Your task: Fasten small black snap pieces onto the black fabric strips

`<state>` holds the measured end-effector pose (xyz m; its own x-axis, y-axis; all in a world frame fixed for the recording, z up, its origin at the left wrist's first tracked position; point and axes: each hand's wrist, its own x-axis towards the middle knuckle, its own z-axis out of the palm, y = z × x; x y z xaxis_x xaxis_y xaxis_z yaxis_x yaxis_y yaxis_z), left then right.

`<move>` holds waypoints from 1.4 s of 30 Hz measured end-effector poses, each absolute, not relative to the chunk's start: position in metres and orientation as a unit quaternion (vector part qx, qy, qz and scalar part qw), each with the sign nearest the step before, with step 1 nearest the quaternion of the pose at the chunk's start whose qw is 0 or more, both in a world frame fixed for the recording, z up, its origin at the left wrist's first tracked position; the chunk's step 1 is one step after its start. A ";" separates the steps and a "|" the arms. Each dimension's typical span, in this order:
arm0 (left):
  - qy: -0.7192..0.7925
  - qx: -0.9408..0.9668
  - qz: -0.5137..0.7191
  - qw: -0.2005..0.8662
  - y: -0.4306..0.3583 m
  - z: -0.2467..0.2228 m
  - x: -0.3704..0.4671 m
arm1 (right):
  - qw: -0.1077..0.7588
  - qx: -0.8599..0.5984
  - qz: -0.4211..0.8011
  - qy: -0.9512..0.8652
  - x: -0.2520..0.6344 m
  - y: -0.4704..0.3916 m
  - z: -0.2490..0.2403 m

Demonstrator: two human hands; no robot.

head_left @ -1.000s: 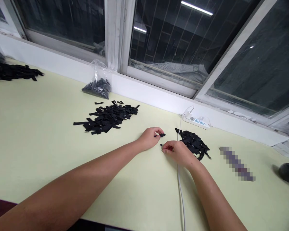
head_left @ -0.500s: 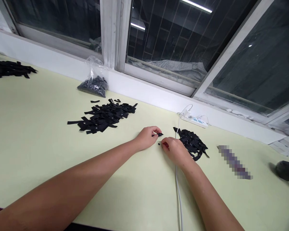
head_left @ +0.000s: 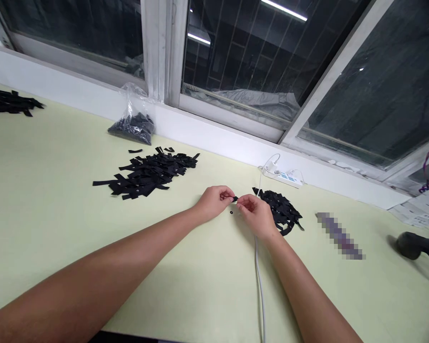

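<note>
Pinching small black strip [head_left: 235, 198] between left hand [head_left: 214, 202] and right hand [head_left: 254, 213], fingertips met above table [head_left: 50, 200]; tiny ring [head_left: 231, 212] lay loose beneath. Strip could slip, grip being slight.

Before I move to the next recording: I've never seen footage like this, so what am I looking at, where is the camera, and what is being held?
There is no machine here. The one view comes from a camera worn on a person's head, looking down at their own bare arms. The left hand and right hand meet over a pale green table, both pinching one small black strip. A tiny black ring lies just below it. A small pile of black strips sits beside the right hand, a bigger pile further left, plus a clear bag by the window, a white cable and a power strip.
</note>
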<state>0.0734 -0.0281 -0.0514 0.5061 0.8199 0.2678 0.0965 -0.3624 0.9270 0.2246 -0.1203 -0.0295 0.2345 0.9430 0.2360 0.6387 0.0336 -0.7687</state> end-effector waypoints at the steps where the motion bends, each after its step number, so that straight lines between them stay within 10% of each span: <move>1: 0.312 0.725 0.390 0.475 -0.028 -0.051 0.074 | 0.443 -0.665 0.212 -0.563 0.225 -0.118 -0.032; 13: 0.287 0.695 0.413 0.513 -0.026 -0.057 0.079 | 0.603 -0.587 0.361 -0.403 0.219 -0.112 -0.040; 42: 0.258 0.632 0.387 0.621 -0.033 -0.041 0.073 | 0.616 -0.565 0.407 -0.368 0.212 -0.114 -0.039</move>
